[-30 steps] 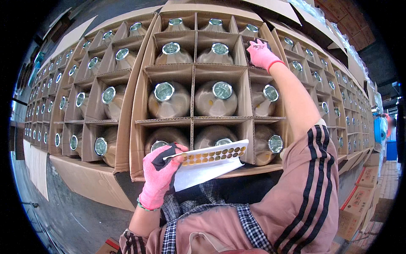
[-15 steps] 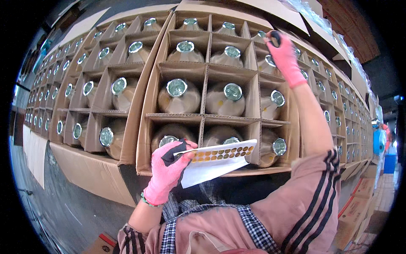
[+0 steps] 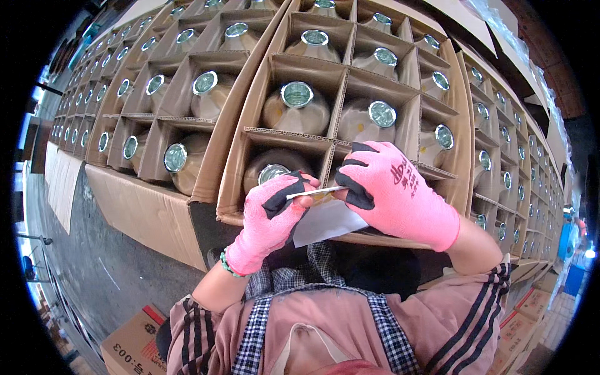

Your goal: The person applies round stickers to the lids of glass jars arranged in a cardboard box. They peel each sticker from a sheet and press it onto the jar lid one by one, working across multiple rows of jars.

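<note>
My left hand (image 3: 269,215), in a pink glove with black-coated fingertips, pinches a sheet of stickers (image 3: 328,222) by its left end. The sheet is seen nearly edge-on, its white part hanging below my fingers; small round gold stickers were visible on it earlier. My right hand (image 3: 403,197), gloved alike, is closed with its thumb and fingertips at the sheet's right edge. Whether a loose sticker is in them is hidden. Just beyond my hands, clear glass bottles (image 3: 296,109) with round open mouths stand in the divided cardboard carton (image 3: 232,156).
Another open carton of bottles (image 3: 140,200) stands to the left, with more beyond it. A further row of divided cartons (image 3: 484,128) runs along the right. Closed boxes (image 3: 128,344) sit at the lower left, on the grey floor (image 3: 103,269).
My right hand has come back from the far bottles to the sheet in my left hand. The sheet has tilted edge-on, and my view has shifted, so the cartons sit differently.
</note>
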`<act>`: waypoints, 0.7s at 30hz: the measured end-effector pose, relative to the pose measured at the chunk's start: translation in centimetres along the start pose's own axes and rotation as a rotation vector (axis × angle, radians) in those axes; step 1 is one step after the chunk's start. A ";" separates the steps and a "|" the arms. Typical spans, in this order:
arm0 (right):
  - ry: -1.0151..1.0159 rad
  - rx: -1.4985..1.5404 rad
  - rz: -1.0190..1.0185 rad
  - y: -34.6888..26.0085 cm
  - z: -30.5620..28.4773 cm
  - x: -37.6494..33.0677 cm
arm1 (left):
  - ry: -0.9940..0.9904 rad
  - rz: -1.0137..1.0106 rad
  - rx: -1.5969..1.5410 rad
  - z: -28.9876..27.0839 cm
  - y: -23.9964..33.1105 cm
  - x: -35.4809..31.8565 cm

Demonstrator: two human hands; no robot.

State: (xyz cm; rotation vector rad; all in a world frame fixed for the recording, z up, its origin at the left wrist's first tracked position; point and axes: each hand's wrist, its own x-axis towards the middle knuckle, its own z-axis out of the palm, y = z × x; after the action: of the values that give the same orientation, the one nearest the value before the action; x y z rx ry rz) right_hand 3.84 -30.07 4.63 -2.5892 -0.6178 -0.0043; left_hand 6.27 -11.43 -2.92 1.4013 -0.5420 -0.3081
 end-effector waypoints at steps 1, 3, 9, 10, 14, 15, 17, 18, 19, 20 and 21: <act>0.040 -0.024 -0.008 -0.4 0.0 0.1 | 0.015 -0.013 -0.015 0.1 0.0 0.0; 0.084 -0.011 -0.032 -0.9 0.2 0.5 | 0.043 -0.037 -0.044 0.2 0.1 0.0; 0.161 -0.016 -0.148 -0.8 0.9 0.7 | 0.068 -0.059 0.036 0.0 0.5 -0.2; 0.177 -0.041 -0.170 -0.8 1.1 0.7 | 0.072 -0.064 0.032 0.0 0.6 -0.3; 0.208 -0.120 -0.234 -0.6 1.7 0.4 | 0.063 -0.050 0.017 0.0 0.8 0.0; 0.215 -0.129 -0.251 -0.5 1.9 0.4 | 0.070 -0.054 -0.001 0.0 0.7 0.0; 0.158 -0.138 -0.242 -0.7 1.4 0.7 | 0.082 -0.064 -0.037 0.0 0.7 -0.1; 0.140 -0.067 -0.227 -0.7 1.1 0.8 | 0.096 -0.089 -0.040 0.0 0.6 0.0; 0.122 0.004 -0.210 -0.5 0.8 0.9 | 0.110 -0.115 -0.042 0.0 0.6 0.0; 0.104 0.076 -0.194 -0.3 0.3 1.1 | 0.124 -0.141 -0.043 0.0 0.5 0.0; 0.086 0.148 -0.185 0.3 -0.5 1.6 | 0.133 -0.162 -0.060 -0.1 0.5 -0.1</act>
State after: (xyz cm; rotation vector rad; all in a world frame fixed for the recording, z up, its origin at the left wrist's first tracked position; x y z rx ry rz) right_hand 5.40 -29.84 5.15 -2.3687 -0.7921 -0.1251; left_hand 6.21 -11.22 -2.46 1.3993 -0.3087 -0.3557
